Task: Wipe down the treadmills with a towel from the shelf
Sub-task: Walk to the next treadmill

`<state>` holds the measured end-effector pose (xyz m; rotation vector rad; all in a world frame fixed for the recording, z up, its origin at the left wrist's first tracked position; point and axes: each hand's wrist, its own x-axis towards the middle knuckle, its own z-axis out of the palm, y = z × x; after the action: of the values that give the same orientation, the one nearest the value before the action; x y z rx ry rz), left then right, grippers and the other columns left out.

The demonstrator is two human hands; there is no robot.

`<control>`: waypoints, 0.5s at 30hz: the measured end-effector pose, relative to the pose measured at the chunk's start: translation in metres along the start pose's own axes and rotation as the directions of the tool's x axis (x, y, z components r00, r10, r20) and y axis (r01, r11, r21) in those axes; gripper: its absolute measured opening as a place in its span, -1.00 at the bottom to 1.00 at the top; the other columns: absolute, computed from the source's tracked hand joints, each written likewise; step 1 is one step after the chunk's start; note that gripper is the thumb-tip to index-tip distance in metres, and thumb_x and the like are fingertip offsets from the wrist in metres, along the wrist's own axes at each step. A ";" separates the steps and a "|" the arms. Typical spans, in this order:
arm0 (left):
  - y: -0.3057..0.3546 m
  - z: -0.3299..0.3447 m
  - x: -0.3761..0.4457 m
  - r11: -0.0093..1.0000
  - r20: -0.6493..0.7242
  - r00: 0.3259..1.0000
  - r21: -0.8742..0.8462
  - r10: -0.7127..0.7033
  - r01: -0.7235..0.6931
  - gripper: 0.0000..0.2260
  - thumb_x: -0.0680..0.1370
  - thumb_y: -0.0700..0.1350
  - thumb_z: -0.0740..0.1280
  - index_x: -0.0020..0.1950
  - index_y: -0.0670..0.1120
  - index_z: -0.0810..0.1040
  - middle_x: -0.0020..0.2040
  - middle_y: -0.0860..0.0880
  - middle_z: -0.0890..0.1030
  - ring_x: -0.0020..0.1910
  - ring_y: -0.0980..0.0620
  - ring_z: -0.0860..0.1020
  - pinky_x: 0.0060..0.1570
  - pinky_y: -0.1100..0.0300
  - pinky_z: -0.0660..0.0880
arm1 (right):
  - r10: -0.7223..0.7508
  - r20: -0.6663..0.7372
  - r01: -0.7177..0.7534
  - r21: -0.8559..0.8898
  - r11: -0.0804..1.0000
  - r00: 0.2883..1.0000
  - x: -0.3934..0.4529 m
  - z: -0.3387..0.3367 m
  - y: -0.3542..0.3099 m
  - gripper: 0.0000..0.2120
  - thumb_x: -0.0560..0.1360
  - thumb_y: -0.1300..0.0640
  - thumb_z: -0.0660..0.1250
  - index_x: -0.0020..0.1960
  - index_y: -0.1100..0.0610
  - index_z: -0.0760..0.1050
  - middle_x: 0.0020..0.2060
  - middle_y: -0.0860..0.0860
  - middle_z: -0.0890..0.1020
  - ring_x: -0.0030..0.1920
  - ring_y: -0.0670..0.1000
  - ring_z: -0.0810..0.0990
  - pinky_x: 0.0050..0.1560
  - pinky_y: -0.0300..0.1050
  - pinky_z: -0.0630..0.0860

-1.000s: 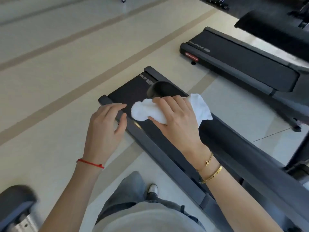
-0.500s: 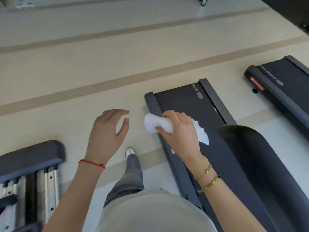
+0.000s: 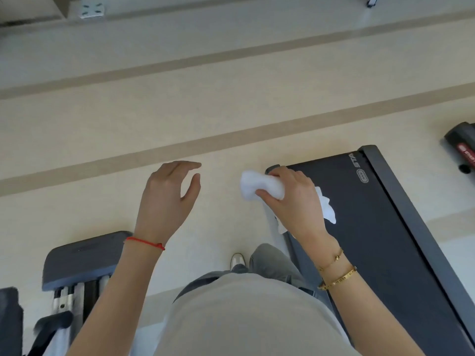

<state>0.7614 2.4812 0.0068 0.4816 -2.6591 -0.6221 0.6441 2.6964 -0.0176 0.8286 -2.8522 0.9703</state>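
Towel (image 3: 259, 188) bunched in right hand (image 3: 295, 201), fingers curled tight round its middle, one white end sticking out to the left past the thumb, loose corners trailing behind the palm over the belt. Held at the rear left corner of the treadmill (image 3: 385, 227), right over the left side rail; contact with the rail itself not clear. Long axis of the deck running from that corner back toward the body and off to the right, so the unwiped length probably lying rightward and nearer. Right hand plainly the closer one. Left hand (image 3: 167, 199) above bare floor (image 3: 102, 129), well apart from the deck, fingers loosely spread, holding nothing.
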 end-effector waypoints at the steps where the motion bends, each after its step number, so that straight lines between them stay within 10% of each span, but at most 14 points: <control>1: -0.006 0.001 0.013 1.000 0.006 1.000 -0.005 -0.001 0.001 -0.81 0.57 -0.21 0.35 0.18 -0.12 0.62 0.09 -0.04 0.65 0.10 -0.07 0.59 0.10 0.00 0.51 | 0.007 0.006 -0.007 0.003 1.000 1.000 0.013 0.004 -0.001 -0.74 0.42 0.03 0.49 0.01 0.15 0.56 -0.18 0.02 0.62 -0.15 0.09 0.50 -0.10 0.00 0.42; 15: -0.045 0.070 0.236 0.999 0.056 0.998 -0.039 0.035 -0.033 -0.81 0.59 -0.19 0.32 0.18 -0.10 0.61 0.10 0.00 0.65 0.12 -0.02 0.57 0.12 0.07 0.50 | 0.051 -0.019 -0.050 0.052 0.997 0.999 0.229 0.033 0.039 -0.72 0.42 0.04 0.51 0.00 0.19 0.56 -0.22 0.05 0.61 -0.21 0.12 0.50 -0.16 0.03 0.45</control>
<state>0.5363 2.3724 -0.0094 0.4132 -2.6973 -0.6846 0.4333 2.5941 -0.0247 0.7492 -2.8561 1.0555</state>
